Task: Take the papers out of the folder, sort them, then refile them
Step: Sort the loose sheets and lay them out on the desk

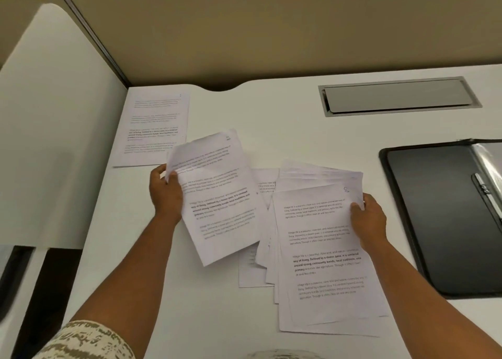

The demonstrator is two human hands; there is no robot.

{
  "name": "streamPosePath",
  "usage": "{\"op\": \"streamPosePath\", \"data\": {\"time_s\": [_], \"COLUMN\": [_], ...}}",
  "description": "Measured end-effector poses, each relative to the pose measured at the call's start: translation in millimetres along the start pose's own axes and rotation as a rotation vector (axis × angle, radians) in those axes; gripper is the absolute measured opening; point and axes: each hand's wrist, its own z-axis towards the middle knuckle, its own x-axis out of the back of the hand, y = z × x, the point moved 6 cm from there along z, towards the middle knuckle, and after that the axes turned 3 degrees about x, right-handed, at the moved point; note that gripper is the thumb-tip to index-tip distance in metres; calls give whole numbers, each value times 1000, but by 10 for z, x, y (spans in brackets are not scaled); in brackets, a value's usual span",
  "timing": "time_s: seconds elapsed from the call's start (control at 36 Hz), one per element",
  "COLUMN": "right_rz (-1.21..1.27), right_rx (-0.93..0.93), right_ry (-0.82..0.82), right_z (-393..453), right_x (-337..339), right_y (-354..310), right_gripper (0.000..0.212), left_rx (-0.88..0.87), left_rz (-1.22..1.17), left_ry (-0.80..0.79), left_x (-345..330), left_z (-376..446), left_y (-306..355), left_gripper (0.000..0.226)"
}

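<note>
My left hand point(165, 193) grips the left edge of a printed sheet point(217, 195), which is lifted and tilted over the white desk. My right hand point(368, 217) pinches the upper right corner of a fanned stack of printed papers point(323, 255) lying in the middle of the desk. Another single printed page point(156, 128) lies flat at the far left corner. A black folder point(445, 217) lies open at the right, its metal clip point(486, 193) and clear sleeves showing at the frame edge.
A grey metal cable hatch point(396, 96) is set into the desk at the back right. A white partition point(54, 128) stands along the left side and a beige wall panel point(271, 27) closes the back. The desk's front edge runs below my forearms.
</note>
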Motion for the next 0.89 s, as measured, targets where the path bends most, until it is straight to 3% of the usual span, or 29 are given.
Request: {"op": "streamPosePath", "data": {"time_s": [0.39,0.56,0.61,0.69,0.81,0.89], "right_rz": [-11,-30,55,325,470,456], "right_rx": [21,268,284,90,-53,-51], "right_ry": [103,173,65,-249,-550,-649], "right_z": [-36,-144,-177,-260,-427,-488], "right_x": [-80,-136,-289,-642,-1005,-1153], "right_y": [-108,-442,-635,-901,-1214,-1327], "right_gripper": [45,42,32,18,36,29], "left_rx": [221,214,198,174,149,133], "left_rz": [-248,-194,-180,-176,-183,-162], "left_ry": [63,-8,-36,-80,-116,-143], "left_x": [475,441,368,228,48,-66], "left_z": [10,-23,-44,-72,-83,-51], "left_y": [-192,-117,-85,-50,-4,27], "left_gripper": [31,31,31,32,34,33]}}
